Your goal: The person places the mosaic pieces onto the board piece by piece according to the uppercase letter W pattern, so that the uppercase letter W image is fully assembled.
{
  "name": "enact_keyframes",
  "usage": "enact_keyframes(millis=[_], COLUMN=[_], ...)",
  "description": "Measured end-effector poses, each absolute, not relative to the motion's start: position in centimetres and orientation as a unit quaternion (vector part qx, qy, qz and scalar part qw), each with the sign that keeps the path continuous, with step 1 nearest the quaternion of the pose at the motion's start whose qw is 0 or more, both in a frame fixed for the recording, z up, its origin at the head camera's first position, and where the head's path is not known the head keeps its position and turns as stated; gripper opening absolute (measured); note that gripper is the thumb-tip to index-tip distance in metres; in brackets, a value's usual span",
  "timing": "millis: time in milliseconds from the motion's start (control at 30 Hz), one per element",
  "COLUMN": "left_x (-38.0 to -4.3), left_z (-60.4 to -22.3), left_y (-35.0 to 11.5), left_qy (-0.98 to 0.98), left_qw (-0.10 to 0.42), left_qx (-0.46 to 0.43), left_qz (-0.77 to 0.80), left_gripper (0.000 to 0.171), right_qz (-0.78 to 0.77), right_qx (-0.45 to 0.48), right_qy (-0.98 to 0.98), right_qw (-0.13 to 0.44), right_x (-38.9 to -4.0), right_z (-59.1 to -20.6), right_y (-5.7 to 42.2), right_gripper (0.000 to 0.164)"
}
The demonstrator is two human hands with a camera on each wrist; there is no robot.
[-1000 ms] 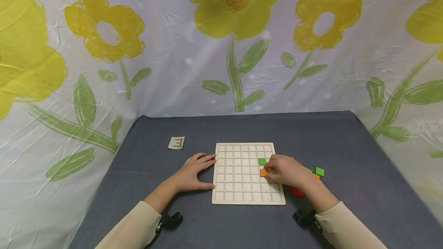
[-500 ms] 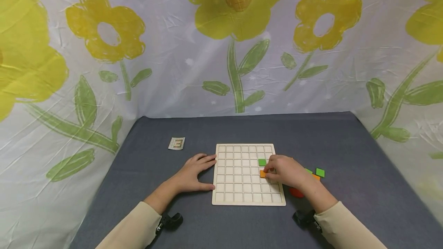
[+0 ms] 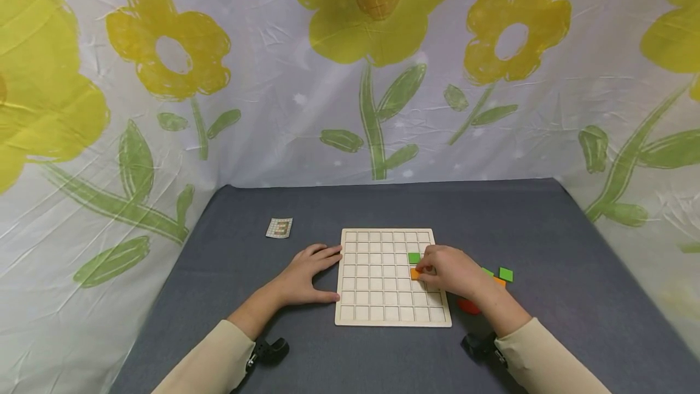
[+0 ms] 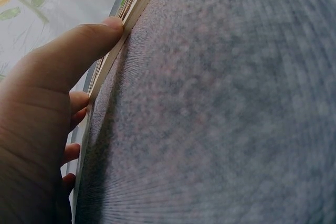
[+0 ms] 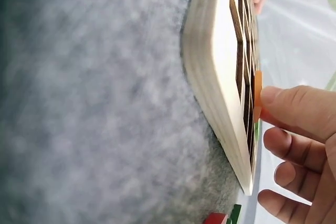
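Observation:
A pale wooden board (image 3: 377,303) with a grid of square recesses lies flat on the table. My left hand (image 3: 298,275) rests at its left edge, thumb and fingertips touching the rim; the left wrist view shows the thumb (image 4: 79,51) against the board's side. My right hand (image 3: 454,269) is over the right part of the board and pinches an orange square tile (image 3: 414,273) between thumb and finger. In the right wrist view the orange tile (image 5: 258,90) stands up from the grid. A green square tile (image 3: 414,258) sits in a cell just beyond it.
Right of the board, partly behind my right wrist, lie loose pieces: a green tile (image 3: 505,274), an orange tile (image 3: 499,282) and a red piece (image 3: 468,306). A small card with a printed grid pattern (image 3: 279,228) lies at the back left of the dark cloth-covered table (image 3: 306,199).
The orange tile in my right hand has shifted very slightly away from me, closer to the green tile. My left hand has stayed at the board's edge.

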State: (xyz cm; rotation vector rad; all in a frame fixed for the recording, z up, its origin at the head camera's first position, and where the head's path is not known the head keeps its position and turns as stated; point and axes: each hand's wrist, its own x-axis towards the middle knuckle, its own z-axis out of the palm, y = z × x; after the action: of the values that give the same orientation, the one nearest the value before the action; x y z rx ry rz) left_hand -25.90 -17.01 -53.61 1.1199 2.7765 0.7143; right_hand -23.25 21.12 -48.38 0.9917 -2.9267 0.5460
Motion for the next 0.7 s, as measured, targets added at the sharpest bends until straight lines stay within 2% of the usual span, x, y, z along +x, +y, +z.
enact_keyframes(millis=[500, 700], left_x=[-25.9, -25.9], left_z=[-53.6, -53.7], left_y=[-17.0, -17.0], left_qy=[0.903, 0.903], left_qw=[0.029, 0.032], left_qx=[0.362, 0.36], left_qz=[0.23, 0.231], left_gripper=[0.094, 0.094], right_qz=[0.172, 0.254], right_qx=[0.291, 0.274], right_qy=[-0.941, -0.928], right_qw=[0.014, -0.006], right_x=[-23.7, -23.3], right_z=[-48.8, -48.4], right_y=[20.9, 22.0], right_gripper=[0.011, 0.011])
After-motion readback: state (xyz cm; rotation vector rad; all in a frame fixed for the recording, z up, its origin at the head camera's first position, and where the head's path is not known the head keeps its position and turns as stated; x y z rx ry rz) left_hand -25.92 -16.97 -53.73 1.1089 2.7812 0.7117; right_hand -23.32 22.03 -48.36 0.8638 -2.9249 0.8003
